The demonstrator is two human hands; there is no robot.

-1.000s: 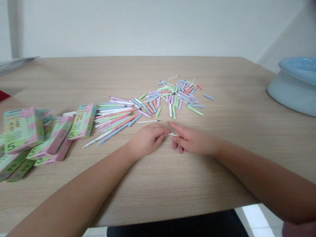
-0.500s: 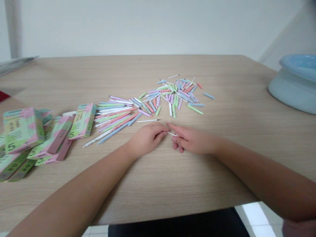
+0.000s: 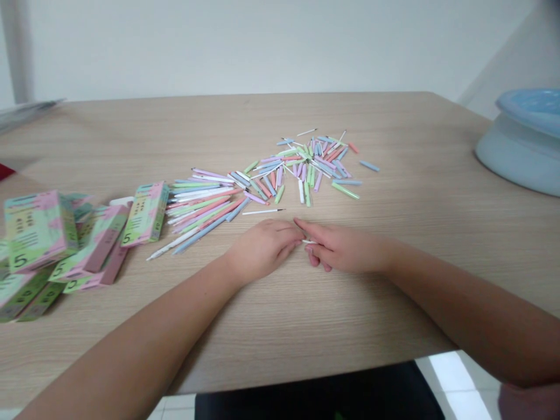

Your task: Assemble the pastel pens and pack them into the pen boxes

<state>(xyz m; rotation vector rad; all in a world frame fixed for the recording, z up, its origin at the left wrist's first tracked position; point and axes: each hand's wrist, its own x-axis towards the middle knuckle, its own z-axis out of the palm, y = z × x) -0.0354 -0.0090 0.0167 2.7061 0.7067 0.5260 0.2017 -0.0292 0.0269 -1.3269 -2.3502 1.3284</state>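
Observation:
Over the middle of the table, my left hand and my right hand meet almost fingertip to fingertip. A thin white pen refill spans the small gap between them. My right thumb and fingers pinch it; its other end runs into the closed fingertips of my left hand, which hide it. A similar white refill with a dark tip lies just beyond my left hand. Behind it is a scattered heap of short pastel pen pieces mixed with white refills.
A fan of longer pastel pen barrels lies left of the heap. Green and pink boxes marked 5 are piled at the left, one more box beside the barrels. A pale blue round container stands at the right edge.
My left fingertips have moved slightly right, closer to my right hand, and less of the white refill shows between them. The things on the table lie as before.

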